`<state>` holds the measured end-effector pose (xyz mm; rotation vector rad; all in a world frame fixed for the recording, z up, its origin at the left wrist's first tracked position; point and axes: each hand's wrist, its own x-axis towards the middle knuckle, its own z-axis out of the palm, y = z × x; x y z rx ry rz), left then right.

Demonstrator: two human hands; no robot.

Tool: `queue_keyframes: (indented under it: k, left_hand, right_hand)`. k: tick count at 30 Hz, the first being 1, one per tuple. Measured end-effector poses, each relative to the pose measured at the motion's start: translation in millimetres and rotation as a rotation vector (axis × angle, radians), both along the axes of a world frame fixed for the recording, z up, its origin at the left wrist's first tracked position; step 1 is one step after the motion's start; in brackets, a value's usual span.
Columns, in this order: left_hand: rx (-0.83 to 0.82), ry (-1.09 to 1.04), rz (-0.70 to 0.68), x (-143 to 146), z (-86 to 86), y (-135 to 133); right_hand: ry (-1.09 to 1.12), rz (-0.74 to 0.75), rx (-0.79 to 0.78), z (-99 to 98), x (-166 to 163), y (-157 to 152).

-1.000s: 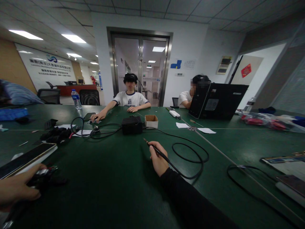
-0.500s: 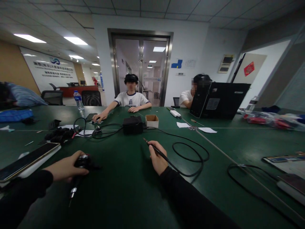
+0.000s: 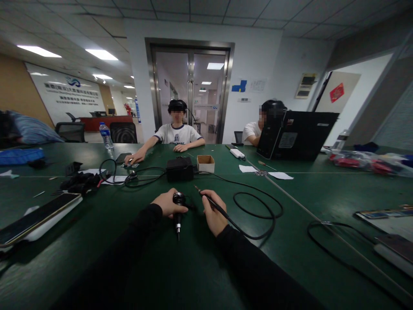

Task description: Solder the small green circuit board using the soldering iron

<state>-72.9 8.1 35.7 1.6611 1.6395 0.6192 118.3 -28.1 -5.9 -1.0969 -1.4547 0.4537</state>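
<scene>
In the head view, my left hand is closed around a black screwdriver with a shiny metal collar. Its thin bit points down towards me, over the green table. A dark part juts from the tool's right side, too blurred to make out. Close by on the right, my right hand grips a slim black soldering iron like a pen. Its copper-coloured tip points forward and left, and its cable loops off to the right. The two tools are apart.
Ahead stand a black box with cables and a small open carton. Left lie a phone-like slab and black gear. A black case stands back right. Across the table, a person's hand touches small items.
My left hand has carried the screwdriver from the left side to the middle, beside my right hand. My right hand and the soldering iron have stayed in place.
</scene>
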Motion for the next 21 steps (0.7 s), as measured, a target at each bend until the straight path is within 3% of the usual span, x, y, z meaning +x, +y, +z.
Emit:
queue_keyframes:
  k: [6,13,17,21]
  left_hand:
    - [0.034,-0.028,-0.068,27,-13.5,7]
    - [-0.047,-0.099,-0.008,24,-18.9,28]
    - [0.116,0.013,0.081,23,-23.9,46]
    - [0.174,0.016,0.002,26,-33.0,51]
  right_hand:
    - [0.001,-0.005,0.007,-0.3,0,1]
    - [0.007,-0.006,0.002,-1.2,0,2]
    - [0.002,-0.002,-0.001,0.4,0,0]
    - [-0.003,-0.005,0.000,1.2,0,0]
